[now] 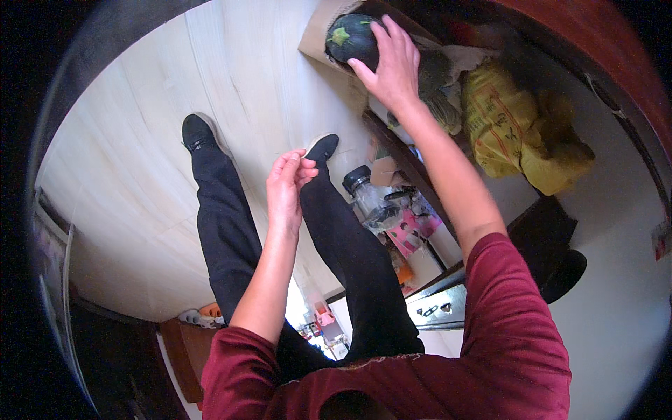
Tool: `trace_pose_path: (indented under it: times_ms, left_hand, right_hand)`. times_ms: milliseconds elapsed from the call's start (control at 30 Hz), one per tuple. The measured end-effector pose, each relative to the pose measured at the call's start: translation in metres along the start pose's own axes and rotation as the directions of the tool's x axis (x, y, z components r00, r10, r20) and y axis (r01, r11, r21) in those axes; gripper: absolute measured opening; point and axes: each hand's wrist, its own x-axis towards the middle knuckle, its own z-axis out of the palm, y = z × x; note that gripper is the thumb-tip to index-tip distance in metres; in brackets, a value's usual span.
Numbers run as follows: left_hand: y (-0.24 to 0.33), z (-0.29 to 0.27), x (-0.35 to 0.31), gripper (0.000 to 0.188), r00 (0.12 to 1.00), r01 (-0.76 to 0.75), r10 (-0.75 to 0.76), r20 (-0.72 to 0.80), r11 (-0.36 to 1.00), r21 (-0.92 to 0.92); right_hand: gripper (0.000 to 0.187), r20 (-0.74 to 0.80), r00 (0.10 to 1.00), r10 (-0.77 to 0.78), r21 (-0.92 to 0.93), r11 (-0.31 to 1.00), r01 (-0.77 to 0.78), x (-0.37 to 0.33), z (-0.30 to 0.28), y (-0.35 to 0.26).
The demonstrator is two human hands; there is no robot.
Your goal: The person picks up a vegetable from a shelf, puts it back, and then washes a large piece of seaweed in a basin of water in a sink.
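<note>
My right hand (pixel 393 68) reaches out to the far right, its thumb and fingers curved over a dark green pumpkin (pixel 353 43). The pumpkin has a pale green, star-shaped stem mark and sits in the mouth of a brown cardboard box (pixel 318 31). Above my right shin is my left hand (pixel 285 183), its thumb and fingers pinched together. Something thin and pale may be between those fingertips, too small to make out.
Right of the box lie several striped green gourds or melons (pixel 439 108) and a crumpled yellow plastic bag (pixel 500 129). A shelf beside my right leg holds a dark-lidded clear jar (pixel 367 192) and pink packaging (pixel 406 234). My black shoes stand on the pale floor (pixel 140 154).
</note>
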Motion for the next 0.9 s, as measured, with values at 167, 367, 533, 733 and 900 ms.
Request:
trace_pose_path:
  times_ms: [167, 367, 533, 733, 900]
  left_hand:
    - [0.002, 0.009, -0.002, 0.023, 1.000, 0.000, 0.000, -0.004, 1.000, -0.013]
    - [-0.003, 0.017, -0.001, 0.040, 0.962, -0.257, 0.212, 0.173, 0.916, 0.309]
    - [0.001, 0.045, -0.034, 0.058, 0.590, -0.798, 0.510, 0.626, 0.250, 0.548]
    - [0.004, -0.045, -0.050, 0.054, 0.983, -0.170, 0.166, 0.082, 0.985, 0.042]
    - [0.057, 0.038, -0.186, 0.053, 0.921, -0.035, 0.226, 0.318, 0.860, -0.509]
  right_hand:
    - [0.032, 0.025, 0.954, 0.300, 0.152, 0.942, -0.300, -0.094, 0.003, 0.018]
    - [0.033, 0.497, 0.542, 0.677, 0.567, 0.219, -0.794, -0.162, 0.006, -0.031]
    - [0.064, 0.886, 0.416, 0.205, 0.372, -0.850, -0.374, -0.141, 0.004, -0.123]
    - [0.065, 0.600, 0.796, -0.079, 0.643, -0.544, -0.539, -0.080, -0.180, -0.207]
    - [0.033, 0.176, 0.984, 0.016, 0.726, 0.673, -0.140, -0.121, -0.170, -0.228]
